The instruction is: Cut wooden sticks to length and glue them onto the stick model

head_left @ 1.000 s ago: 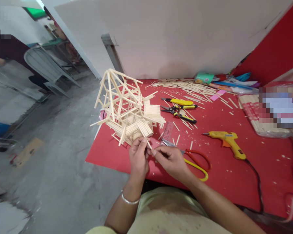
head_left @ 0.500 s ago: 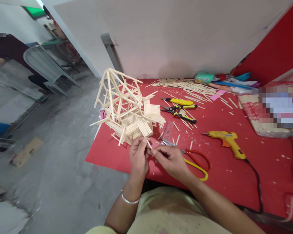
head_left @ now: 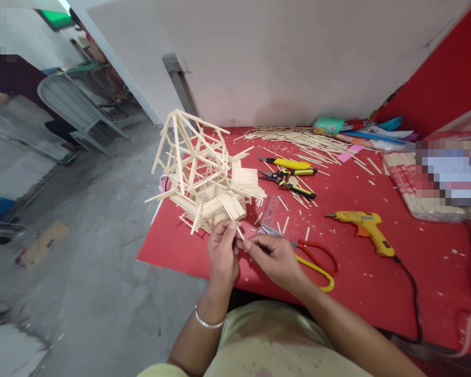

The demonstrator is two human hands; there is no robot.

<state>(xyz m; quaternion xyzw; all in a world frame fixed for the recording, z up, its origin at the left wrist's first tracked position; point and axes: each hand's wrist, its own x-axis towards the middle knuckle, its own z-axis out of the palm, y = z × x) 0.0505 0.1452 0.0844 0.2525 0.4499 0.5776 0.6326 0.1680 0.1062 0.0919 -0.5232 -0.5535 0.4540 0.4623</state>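
A short wooden stick (head_left: 240, 232) is pinched between my two hands near the table's front edge. My left hand (head_left: 223, 248) grips its upper end, and my right hand (head_left: 272, 256) grips the lower end; both are closed. Just beyond my fingers stands a model house frame (head_left: 196, 157) built of pale wooden sticks, with a peaked open roof. A panel of sticks set side by side (head_left: 232, 205) slopes down close above my left hand. Scissors (head_left: 317, 254) with red and yellow handles lie beside my right hand, their blades partly hidden by it.
On the red table (head_left: 357, 293) lie a yellow glue gun (head_left: 367, 228) with a cord, pliers (head_left: 292, 184), a yellow cutter knife (head_left: 290, 163), a clear ruler (head_left: 270, 209) and many loose sticks (head_left: 298, 141). A bag of sticks (head_left: 404, 183) is at right. Another person (head_left: 15, 78) sits at far left.
My hands, the stick and the model keep their places. At far left, the other person has shifted slightly.
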